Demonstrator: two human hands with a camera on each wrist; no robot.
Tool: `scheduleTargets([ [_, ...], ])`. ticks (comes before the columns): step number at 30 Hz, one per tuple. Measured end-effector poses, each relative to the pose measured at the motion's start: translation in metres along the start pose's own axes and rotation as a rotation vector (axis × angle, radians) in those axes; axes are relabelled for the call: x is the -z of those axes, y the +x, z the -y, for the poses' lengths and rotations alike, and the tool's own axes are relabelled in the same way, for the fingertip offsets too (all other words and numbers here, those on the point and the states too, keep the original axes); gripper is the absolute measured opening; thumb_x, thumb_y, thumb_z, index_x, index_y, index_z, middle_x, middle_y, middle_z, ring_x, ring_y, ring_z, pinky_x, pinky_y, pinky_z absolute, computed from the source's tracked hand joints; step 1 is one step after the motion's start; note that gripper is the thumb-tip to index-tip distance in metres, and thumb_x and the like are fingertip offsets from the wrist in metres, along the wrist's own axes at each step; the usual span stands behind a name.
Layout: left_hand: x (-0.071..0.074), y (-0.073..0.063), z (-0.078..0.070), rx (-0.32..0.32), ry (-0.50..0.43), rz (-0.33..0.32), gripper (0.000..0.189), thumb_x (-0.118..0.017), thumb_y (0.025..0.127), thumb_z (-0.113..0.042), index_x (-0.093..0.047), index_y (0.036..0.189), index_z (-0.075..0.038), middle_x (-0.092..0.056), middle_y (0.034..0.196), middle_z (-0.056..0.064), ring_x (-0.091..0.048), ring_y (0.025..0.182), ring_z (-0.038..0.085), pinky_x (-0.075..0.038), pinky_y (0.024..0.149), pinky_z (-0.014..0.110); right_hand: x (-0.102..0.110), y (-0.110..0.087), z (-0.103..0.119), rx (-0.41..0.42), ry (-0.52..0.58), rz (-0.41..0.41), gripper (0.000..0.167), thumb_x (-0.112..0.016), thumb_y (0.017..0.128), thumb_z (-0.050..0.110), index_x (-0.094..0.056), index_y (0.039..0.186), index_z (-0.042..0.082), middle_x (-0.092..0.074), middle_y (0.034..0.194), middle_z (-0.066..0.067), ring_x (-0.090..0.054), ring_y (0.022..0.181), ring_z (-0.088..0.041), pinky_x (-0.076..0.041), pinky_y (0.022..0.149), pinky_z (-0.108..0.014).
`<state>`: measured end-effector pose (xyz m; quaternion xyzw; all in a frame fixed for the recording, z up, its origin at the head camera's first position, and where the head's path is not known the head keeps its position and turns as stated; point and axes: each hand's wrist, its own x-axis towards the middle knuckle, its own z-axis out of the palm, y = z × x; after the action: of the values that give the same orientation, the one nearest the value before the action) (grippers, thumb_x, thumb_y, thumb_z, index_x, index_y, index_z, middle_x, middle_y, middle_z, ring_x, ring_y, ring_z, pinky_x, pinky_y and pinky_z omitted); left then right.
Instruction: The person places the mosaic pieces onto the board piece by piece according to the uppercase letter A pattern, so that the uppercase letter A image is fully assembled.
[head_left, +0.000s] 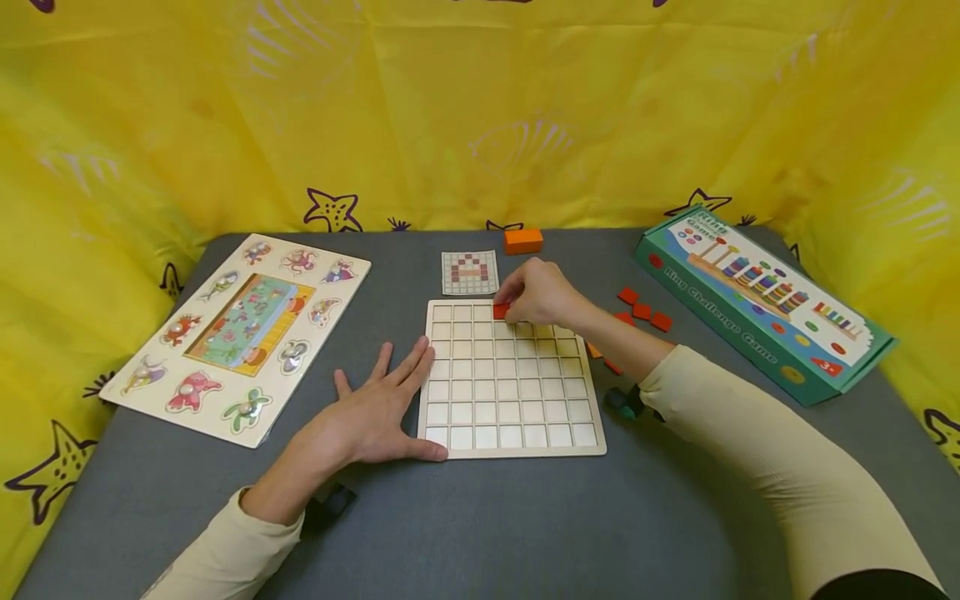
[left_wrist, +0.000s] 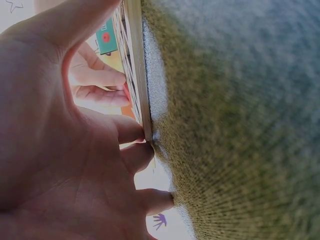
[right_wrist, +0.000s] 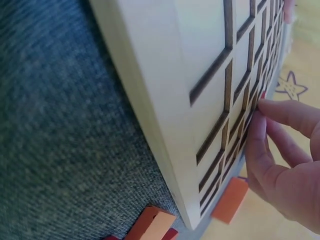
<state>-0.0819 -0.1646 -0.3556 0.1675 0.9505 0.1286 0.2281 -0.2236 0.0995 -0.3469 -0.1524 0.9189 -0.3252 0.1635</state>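
A pale wooden grid board (head_left: 517,455) lies flat on the grey table. My right hand (head_left: 542,293) pinches a small red square tile (head_left: 500,311) at a cell in the board's far row. Only a sliver of that tile shows past the fingertips in the right wrist view. My left hand (head_left: 378,417) is spread along the board's left side, its thumb at the near left corner and fingertips against the edge. Beyond the board lies a paper card (head_left: 469,273) printed with a grid of coloured squares. Several loose red tiles (head_left: 641,312) are scattered to the right, partly behind my right forearm.
An orange block (head_left: 522,242) stands at the table's back edge. At the left lies a wooden peg puzzle (head_left: 251,429) with sea animals. A green Ring Challenge Game box (head_left: 750,333) sits at the right. Yellow cloth (head_left: 420,125) hangs around the table.
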Motion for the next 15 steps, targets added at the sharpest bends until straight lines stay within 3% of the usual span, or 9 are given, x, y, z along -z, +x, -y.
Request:
scheduleTargets([
  [15, 0.0004, -0.0004, -0.0008, 0.002, 0.006, -0.001, 0.134, -0.076, 0.073, -0.080, -0.004, 0.169, -0.020, 0.004, 0.177, -0.002, 0.002, 0.160, 0.049, -0.004, 0.097, 0.096, 0.0000, 0.0020, 0.0010, 0.000, -0.029, -0.004, 0.022, -0.085, 0.080, 0.004, -0.084, 0.101, 0.011, -0.077, 0.092, -0.005, -0.064, 0.087, -0.023, -0.054, 0.074, -0.033],
])
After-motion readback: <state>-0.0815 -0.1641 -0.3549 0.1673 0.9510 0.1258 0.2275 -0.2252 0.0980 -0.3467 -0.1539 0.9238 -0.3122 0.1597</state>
